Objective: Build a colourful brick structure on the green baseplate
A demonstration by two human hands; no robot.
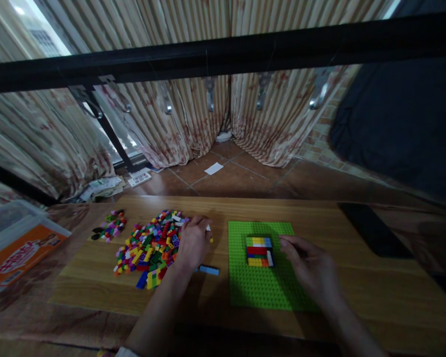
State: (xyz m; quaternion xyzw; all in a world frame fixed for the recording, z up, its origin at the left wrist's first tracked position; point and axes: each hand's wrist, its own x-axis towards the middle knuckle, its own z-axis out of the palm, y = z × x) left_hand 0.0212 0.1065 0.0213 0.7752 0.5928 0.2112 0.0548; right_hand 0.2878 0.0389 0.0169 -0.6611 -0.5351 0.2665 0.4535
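My left hand (195,240) is at the right edge of a heap of mixed toy bricks (148,250), its fingers curled downward. A bit of white shows beside its fingertips; whether the fingers hold it is hidden. Over the right part of a green baseplate (249,290), my right hand (310,260) has its thumb and fingers pinched together. Anything in that pinch is too small to make out. Left of those fingers, a block of joined bricks (259,252) in yellow, red, white, blue and orange sits on the baseplate. A light blue brick (209,270) lies between heap and baseplate.
A smaller brick cluster (111,225) lies at the table's back left. Beyond the left end stands a clear tub with an orange label (26,255). A dark flat object (371,230) rests on the right of the wooden table (96,295). A black bar (238,54) with hooks crosses above.
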